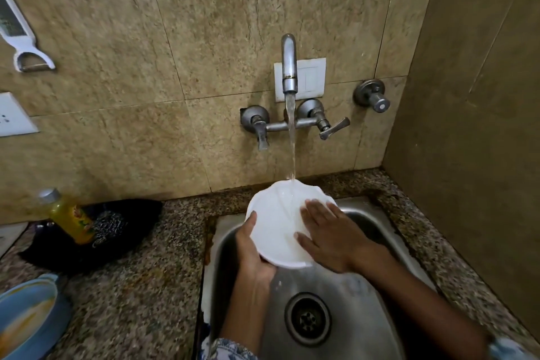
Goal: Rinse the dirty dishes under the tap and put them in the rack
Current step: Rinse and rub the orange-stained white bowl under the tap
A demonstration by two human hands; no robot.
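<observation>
Rinsing is under way: the left hand (253, 254) grips the white plate (277, 222) by its 8 o'clock rim over the sink (365, 295), under the tap (289, 67) stream, right hand (327, 237) flat on its face. Next likely: racking it; no rack is in view.

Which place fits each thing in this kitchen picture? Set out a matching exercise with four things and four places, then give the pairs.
Things:
1. white plate
2. yellow bottle
3. blue bowl
4. peeler

Places:
A. on the wall, upper left
B. under the running tap, over the sink
C. counter, lower left corner
D. counter, beside a black cloth

Pairs: 1-B, 2-D, 3-C, 4-A
</observation>
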